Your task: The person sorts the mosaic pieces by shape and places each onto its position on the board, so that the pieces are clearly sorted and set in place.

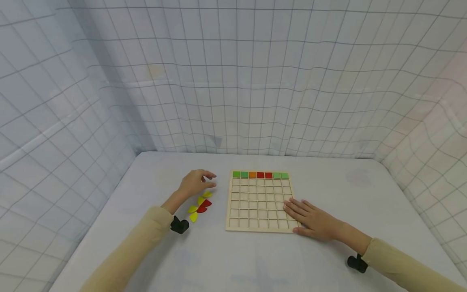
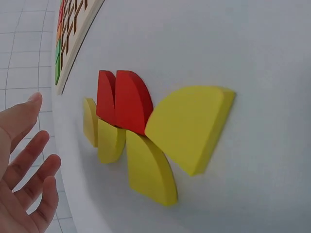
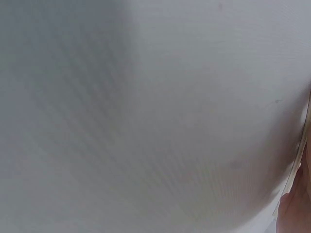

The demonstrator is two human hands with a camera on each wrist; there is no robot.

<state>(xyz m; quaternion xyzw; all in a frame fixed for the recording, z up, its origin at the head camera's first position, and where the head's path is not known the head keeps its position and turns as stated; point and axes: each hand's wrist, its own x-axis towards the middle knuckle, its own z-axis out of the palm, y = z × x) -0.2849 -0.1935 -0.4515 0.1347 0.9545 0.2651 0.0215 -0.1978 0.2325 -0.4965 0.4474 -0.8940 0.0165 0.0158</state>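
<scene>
My left hand (image 1: 195, 182) is held with fingers apart over the table, left of a wooden grid board (image 1: 252, 213), and nothing lies between thumb and fingers. Just below it lie several yellow quarter-circle pieces (image 2: 192, 126) and two red quarter-circle pieces (image 2: 132, 99), grouped close together. My right hand (image 1: 313, 221) rests flat across the board's lower right edge, fingers extended over the corner squares. Green, orange and red square tiles (image 1: 260, 175) fill the board's far row; the other visible squares are bare. In the right wrist view only a bit of the hand (image 3: 294, 213) shows.
A white cloth-covered table (image 1: 262, 259) carries everything. White grid-patterned curtains (image 1: 255, 101) hang behind it and on both sides. A small black device (image 1: 179, 224) sits at the left wrist, and another black device (image 1: 357, 263) at the right.
</scene>
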